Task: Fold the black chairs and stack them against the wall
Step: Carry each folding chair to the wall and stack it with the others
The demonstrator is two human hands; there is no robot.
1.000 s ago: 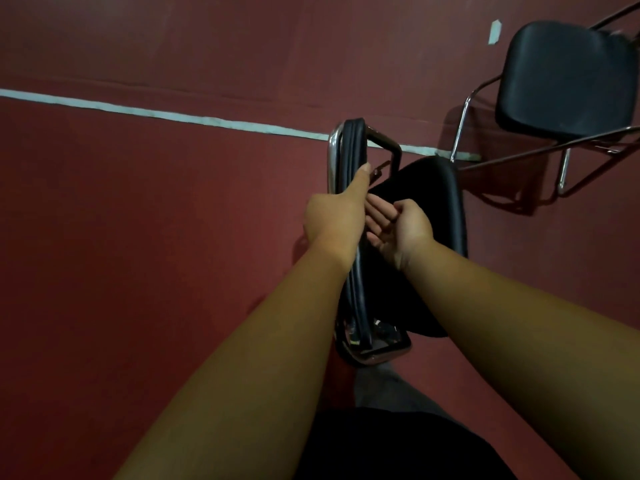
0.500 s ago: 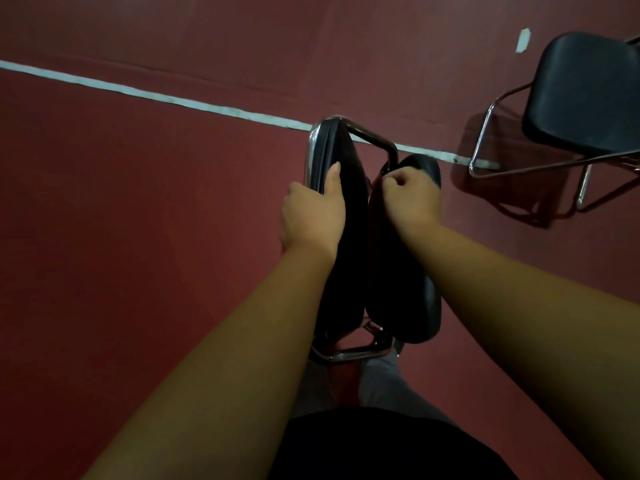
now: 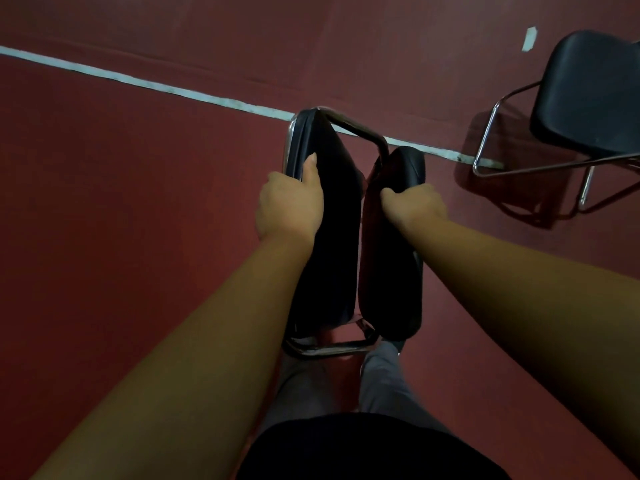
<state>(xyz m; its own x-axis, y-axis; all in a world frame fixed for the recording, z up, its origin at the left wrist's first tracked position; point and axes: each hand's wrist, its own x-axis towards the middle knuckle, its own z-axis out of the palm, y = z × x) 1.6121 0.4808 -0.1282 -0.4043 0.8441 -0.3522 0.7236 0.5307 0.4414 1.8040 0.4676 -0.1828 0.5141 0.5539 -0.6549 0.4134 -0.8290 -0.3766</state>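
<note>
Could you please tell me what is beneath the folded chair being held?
Red floor and grey trouser legs show below the folded chair and its lower frame; the black pads cover everything else there.

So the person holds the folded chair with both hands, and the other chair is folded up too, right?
No. The head view shows the other chair standing open on its legs. The left hand and right hand do both hold the folded chair.
</note>
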